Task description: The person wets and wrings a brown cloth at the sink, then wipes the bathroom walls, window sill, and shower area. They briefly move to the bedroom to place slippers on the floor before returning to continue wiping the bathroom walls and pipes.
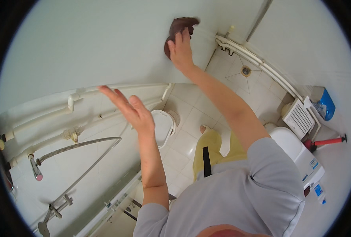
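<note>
My right hand (pixel 181 53) presses a dark brown cloth (pixel 179 28) against a smooth pale wall panel (pixel 98 44) at the upper middle. The cloth bunches under my fingers, and its right edge is slightly blurred. Raised in front of me, left of centre, my left hand (pixel 131 112) holds nothing, with its thumb apart from the fingers. Behind it, white pipes (pixel 98 89) run along the wall.
A shower hose (pixel 80 145) and a mixer tap (pixel 35 170) are at left. A lidded white bucket (pixel 162 124) stands on the tiled floor, which has a drain (pixel 245 71). At right are a toilet (pixel 291 148), a red-handled plunger (pixel 326 141) and a blue pack (pixel 326 103).
</note>
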`<action>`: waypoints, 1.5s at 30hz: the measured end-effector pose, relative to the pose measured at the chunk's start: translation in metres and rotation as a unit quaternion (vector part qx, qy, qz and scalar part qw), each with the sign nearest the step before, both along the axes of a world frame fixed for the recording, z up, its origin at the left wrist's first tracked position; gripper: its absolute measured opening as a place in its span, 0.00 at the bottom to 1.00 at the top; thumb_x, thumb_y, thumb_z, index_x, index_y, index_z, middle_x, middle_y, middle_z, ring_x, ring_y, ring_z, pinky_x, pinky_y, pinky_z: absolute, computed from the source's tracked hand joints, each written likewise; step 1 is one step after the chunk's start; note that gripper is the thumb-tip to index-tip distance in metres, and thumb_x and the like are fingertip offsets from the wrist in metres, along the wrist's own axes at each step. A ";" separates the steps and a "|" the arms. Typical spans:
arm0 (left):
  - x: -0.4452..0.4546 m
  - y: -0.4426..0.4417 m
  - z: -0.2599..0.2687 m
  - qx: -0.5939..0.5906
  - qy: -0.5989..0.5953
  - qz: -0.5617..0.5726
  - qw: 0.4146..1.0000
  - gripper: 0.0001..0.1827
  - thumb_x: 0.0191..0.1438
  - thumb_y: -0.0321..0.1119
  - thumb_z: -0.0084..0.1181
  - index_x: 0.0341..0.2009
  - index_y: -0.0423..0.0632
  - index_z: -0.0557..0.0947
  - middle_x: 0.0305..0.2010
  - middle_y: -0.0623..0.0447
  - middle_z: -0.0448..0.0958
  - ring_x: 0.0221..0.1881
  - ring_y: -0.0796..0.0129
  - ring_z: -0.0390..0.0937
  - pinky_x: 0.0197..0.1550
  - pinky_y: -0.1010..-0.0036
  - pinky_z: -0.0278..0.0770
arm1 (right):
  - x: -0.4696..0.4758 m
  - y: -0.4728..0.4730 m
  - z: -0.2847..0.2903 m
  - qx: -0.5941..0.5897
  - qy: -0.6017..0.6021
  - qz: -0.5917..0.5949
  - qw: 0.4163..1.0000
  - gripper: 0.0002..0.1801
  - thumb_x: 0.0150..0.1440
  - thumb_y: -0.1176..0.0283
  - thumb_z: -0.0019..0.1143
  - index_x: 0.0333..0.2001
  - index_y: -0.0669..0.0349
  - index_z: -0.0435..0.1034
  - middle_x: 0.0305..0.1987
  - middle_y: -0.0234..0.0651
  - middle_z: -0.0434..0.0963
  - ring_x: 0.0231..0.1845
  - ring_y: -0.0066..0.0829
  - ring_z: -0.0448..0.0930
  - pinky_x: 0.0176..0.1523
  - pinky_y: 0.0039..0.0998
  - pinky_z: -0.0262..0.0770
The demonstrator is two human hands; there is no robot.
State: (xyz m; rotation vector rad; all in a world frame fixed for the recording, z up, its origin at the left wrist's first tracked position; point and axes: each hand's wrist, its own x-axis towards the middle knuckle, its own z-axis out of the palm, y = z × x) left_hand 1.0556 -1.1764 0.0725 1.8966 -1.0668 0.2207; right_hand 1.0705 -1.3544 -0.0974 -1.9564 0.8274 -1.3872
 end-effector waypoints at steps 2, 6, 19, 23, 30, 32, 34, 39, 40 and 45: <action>-0.005 0.005 -0.017 0.012 0.034 -0.042 0.998 0.40 0.65 0.51 0.35 0.68 0.39 0.37 0.73 0.41 0.30 0.73 0.48 0.32 0.70 0.55 0.38 | -0.004 0.022 0.003 -0.016 0.023 0.016 0.999 0.23 0.54 0.70 0.52 0.50 0.71 0.60 0.62 0.67 0.54 0.61 0.64 0.58 0.59 0.52 0.60; -0.009 0.017 -0.050 0.046 0.025 -0.049 0.997 0.39 0.65 0.49 0.36 0.68 0.39 0.37 0.73 0.40 0.30 0.73 0.48 0.31 0.70 0.55 0.36 | -0.017 0.046 0.020 -0.159 0.021 0.077 0.984 0.28 0.51 0.67 0.55 0.55 0.65 0.61 0.64 0.57 0.54 0.60 0.57 0.60 0.60 0.48 0.59; -0.025 -0.025 -0.178 -0.005 -0.059 0.058 0.997 0.40 0.64 0.46 0.39 0.69 0.43 0.35 0.74 0.44 0.29 0.74 0.53 0.30 0.70 0.55 0.37 | 0.003 -0.041 -0.060 -0.139 -0.117 0.060 0.981 0.37 0.48 0.66 0.60 0.62 0.59 0.56 0.67 0.51 0.53 0.63 0.55 0.58 0.60 0.55 0.59; -0.015 -0.037 -0.202 -0.001 -0.130 0.091 0.987 0.40 0.64 0.48 0.39 0.69 0.42 0.36 0.74 0.44 0.29 0.74 0.54 0.32 0.70 0.57 0.38 | 0.008 -0.056 -0.111 -0.067 -0.089 0.042 0.993 0.32 0.51 0.66 0.56 0.60 0.56 0.59 0.66 0.54 0.53 0.64 0.56 0.57 0.61 0.56 0.57; -0.015 -0.042 -0.261 0.003 -0.182 0.103 0.978 0.37 0.64 0.46 0.38 0.69 0.42 0.43 0.74 0.42 0.32 0.74 0.53 0.31 0.71 0.58 0.38 | 0.016 -0.138 -0.181 0.027 -0.004 -0.013 1.000 0.21 0.59 0.64 0.44 0.48 0.72 0.68 0.59 0.62 0.60 0.55 0.59 0.64 0.58 0.46 0.62; -0.012 -0.036 -0.282 0.008 -0.210 0.093 0.973 0.34 0.65 0.44 0.38 0.69 0.43 0.46 0.74 0.44 0.34 0.74 0.56 0.34 0.71 0.61 0.40 | 0.015 -0.163 -0.201 0.115 -0.030 -0.002 0.993 0.23 0.64 0.62 0.39 0.51 0.75 0.63 0.56 0.61 0.63 0.58 0.58 0.63 0.60 0.46 0.60; -0.007 -0.035 -0.299 0.023 -0.246 0.085 0.965 0.32 0.65 0.43 0.38 0.68 0.43 0.49 0.74 0.43 0.35 0.74 0.55 0.35 0.70 0.61 0.41 | 0.019 -0.182 -0.242 0.138 -0.087 -0.053 0.985 0.25 0.64 0.62 0.37 0.55 0.75 0.59 0.59 0.62 0.60 0.59 0.58 0.61 0.62 0.45 0.58; -0.002 -0.035 -0.343 0.015 -0.246 0.064 0.967 0.29 0.65 0.44 0.39 0.66 0.41 0.58 0.73 0.40 0.38 0.73 0.52 0.37 0.69 0.60 0.44 | 0.021 -0.168 -0.369 0.284 -0.099 -0.054 0.952 0.32 0.63 0.55 0.36 0.60 0.73 0.53 0.60 0.62 0.58 0.60 0.58 0.60 0.64 0.47 0.55; -0.003 -0.036 -0.353 0.012 -0.233 0.050 0.971 0.29 0.65 0.43 0.39 0.65 0.40 0.59 0.73 0.39 0.38 0.73 0.51 0.38 0.69 0.59 0.45 | 0.021 -0.153 -0.394 0.314 -0.098 -0.068 0.942 0.32 0.63 0.55 0.36 0.60 0.74 0.54 0.60 0.62 0.58 0.60 0.58 0.60 0.63 0.48 0.55; 0.004 -0.018 -0.416 -0.003 -0.226 -0.023 0.974 0.25 0.63 0.39 0.39 0.61 0.39 0.65 0.71 0.34 0.41 0.72 0.45 0.42 0.68 0.55 0.49 | 0.022 -0.076 -0.414 0.305 -0.038 0.017 0.952 0.26 0.60 0.63 0.41 0.55 0.74 0.57 0.58 0.64 0.57 0.57 0.61 0.60 0.61 0.51 0.55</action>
